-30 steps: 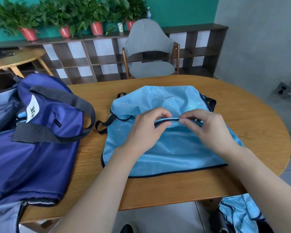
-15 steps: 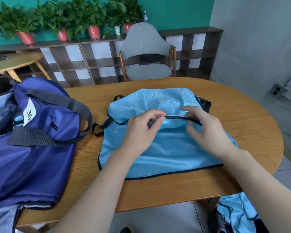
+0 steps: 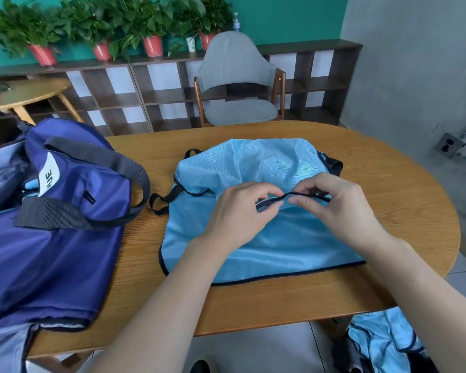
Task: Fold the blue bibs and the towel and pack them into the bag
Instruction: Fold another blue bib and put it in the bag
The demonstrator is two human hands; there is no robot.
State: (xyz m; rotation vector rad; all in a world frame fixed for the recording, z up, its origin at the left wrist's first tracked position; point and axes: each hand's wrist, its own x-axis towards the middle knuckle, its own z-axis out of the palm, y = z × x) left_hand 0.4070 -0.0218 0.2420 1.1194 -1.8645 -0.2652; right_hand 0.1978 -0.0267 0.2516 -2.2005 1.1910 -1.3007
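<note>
On the wooden table, beside the open navy bag holding pale blue fabric, left hand and right hand pinch the dark-edged hem of the blue bib.

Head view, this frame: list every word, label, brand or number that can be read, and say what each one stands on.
"UE": dark letters, turned sideways, on the white patch of the navy bag; a bag handle covers the start of the word, so only its end reads.
Bottle behind the grey chair: any label is too small to read.
Light blue bib, pinched by both hands: no print shows.
</note>
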